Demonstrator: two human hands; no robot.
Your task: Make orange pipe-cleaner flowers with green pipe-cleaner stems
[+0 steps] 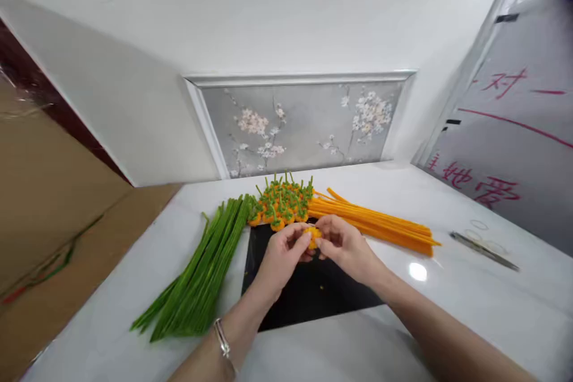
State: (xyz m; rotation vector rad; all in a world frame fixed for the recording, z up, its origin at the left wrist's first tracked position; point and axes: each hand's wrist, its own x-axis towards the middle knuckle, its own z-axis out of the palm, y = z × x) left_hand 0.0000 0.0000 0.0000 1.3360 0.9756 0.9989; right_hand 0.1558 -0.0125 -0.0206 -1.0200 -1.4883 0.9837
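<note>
Behind everything, a white wall [295, 33] with smooth raised moulding around a grey, blossom-patterned inset panel [308, 125]. In front, a hard, glossy white table [470, 316]. Flat on it, a dark, straight-edged black mat [313, 301]. To the left, a fanned bundle of green stems [203, 274], long, thin and fuzzy-looking. To the right, a bundle of orange stems [380, 224], similarly fuzzy, nearly parallel. Heaped between the bundles, at the mat's far edge, a cluster of rounded orange pieces [282, 200] with green tops and short, mostly upright stalks. Over the mat, close together, left hand [282, 253] and right hand [347, 245], both curled, thumbs almost closed onto fingertips. Farther right, a slim, pointed tool [486, 249]. Around the left wrist, a shiny silver-coloured bracelet [222, 339]. Smallest, a single orange piece [314, 236], bumpy and partly covered: pinched by both hands at once, above the mat, just nearer than the cluster.
</note>
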